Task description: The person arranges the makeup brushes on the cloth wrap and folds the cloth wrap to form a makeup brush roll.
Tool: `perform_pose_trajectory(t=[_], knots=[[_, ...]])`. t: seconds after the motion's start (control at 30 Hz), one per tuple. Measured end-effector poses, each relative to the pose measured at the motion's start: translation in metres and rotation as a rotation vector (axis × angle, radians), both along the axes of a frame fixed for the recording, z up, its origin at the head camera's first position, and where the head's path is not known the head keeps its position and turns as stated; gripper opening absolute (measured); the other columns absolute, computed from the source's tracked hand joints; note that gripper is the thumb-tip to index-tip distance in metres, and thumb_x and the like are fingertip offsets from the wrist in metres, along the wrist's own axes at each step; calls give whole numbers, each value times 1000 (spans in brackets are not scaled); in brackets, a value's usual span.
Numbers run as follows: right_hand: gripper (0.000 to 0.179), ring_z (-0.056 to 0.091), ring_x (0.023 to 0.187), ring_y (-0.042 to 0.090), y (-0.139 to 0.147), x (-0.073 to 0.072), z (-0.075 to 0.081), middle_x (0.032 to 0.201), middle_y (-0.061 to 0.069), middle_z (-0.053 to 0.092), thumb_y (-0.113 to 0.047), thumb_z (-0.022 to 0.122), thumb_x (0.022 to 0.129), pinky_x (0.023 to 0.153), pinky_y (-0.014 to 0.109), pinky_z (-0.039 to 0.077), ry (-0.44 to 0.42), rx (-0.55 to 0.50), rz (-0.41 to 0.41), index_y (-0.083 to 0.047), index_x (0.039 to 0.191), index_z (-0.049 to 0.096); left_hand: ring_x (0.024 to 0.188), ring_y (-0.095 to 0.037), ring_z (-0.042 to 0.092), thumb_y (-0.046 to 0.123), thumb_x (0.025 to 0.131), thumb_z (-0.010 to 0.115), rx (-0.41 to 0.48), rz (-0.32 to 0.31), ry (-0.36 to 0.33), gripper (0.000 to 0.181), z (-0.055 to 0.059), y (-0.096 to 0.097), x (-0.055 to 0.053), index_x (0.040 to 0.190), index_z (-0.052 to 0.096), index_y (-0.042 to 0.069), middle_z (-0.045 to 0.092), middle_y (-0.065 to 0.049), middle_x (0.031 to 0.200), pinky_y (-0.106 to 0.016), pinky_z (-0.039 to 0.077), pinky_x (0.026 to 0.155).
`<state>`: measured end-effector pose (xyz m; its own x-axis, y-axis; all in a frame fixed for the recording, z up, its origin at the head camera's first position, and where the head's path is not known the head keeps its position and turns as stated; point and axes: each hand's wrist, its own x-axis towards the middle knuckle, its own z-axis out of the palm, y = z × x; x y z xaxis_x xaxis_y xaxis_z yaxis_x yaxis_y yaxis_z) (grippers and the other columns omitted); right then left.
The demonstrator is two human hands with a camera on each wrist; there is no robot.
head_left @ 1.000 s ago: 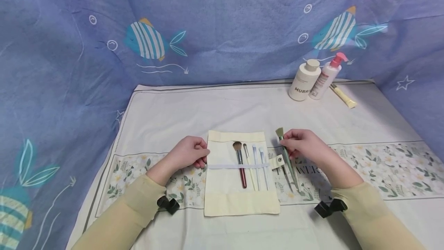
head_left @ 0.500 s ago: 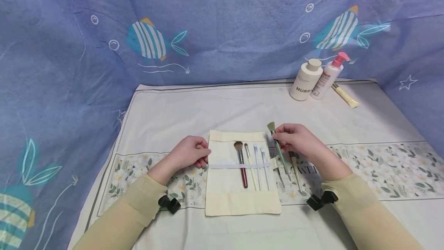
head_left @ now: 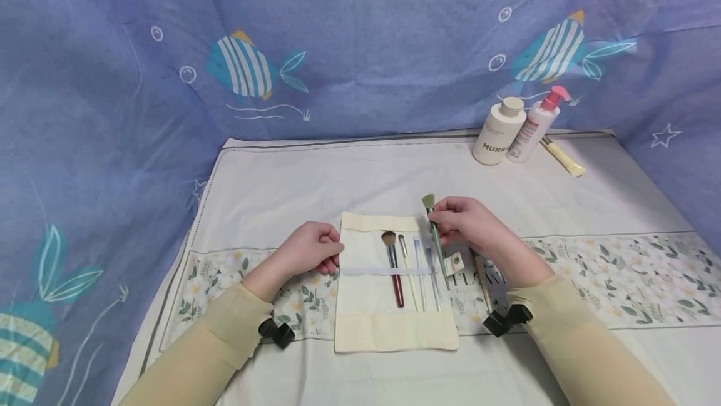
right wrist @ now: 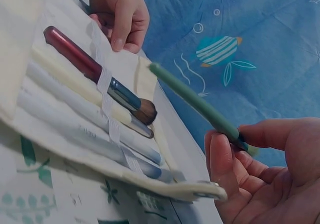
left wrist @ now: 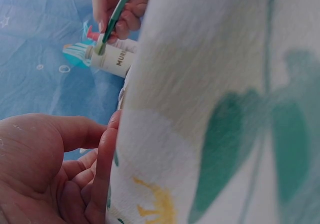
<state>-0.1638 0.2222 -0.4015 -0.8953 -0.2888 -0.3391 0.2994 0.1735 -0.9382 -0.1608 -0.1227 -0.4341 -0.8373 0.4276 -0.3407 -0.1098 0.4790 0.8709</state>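
Observation:
A cream fabric brush roll (head_left: 360, 296) lies unfolded on the table. Tucked under its elastic band are a red-handled makeup brush (head_left: 397, 287), a slimmer pale yellow one (head_left: 412, 281) and two pale blue brushes (right wrist: 75, 98). My left hand (head_left: 310, 248) pinches the roll's left edge between thumb and fingers. Over the roll's right edge, my right hand (head_left: 464, 221) pinches a green makeup brush (head_left: 439, 253) near its bristles, the bristle end pointing away from me. In the right wrist view, its handle (right wrist: 195, 98) hangs above the roll, apart from the band.
A snap tab (head_left: 454, 263) sticks out from the roll's right side. Beside it lies another brush (head_left: 482, 281), partly hidden by my right wrist. At the back right stand a white bottle (head_left: 498, 134) and a pink-topped pump bottle (head_left: 534, 131), with a pale yellow tube-like item (head_left: 565, 157) alongside.
My right hand has carried the green brush leftward and slightly away, from beside the roll to over its right edge. My left hand stays at the roll's left edge.

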Motion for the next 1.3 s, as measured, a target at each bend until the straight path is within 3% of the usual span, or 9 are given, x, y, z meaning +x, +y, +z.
perform_pose_trajectory(t=[0.53,0.77,1.3], knots=[[22,61,69,12,-41,-16,-2,85,5,56,-13,60,103,68,25,61,-42,-65,28,5,114,51,57,-17,69,11,102,63,-3,5,0,10,-1,2,0,100,63,1,71,-9,76,-32,61,58],[17,64,71,14,-54,-20,-5,88,7,59,-10,60,103,71,27,63,-70,-99,-2,2,111,51,57,-17,69,11,102,63,2,4,1,10,1,2,0,100,63,1,71,-9,76,-32,61,59],[14,71,80,17,-63,-26,-9,100,11,63,-9,58,105,79,30,64,-33,-154,-76,0,106,47,57,-17,69,12,102,63,-2,4,5,11,2,2,0,102,63,1,71,-9,76,-32,61,58]])
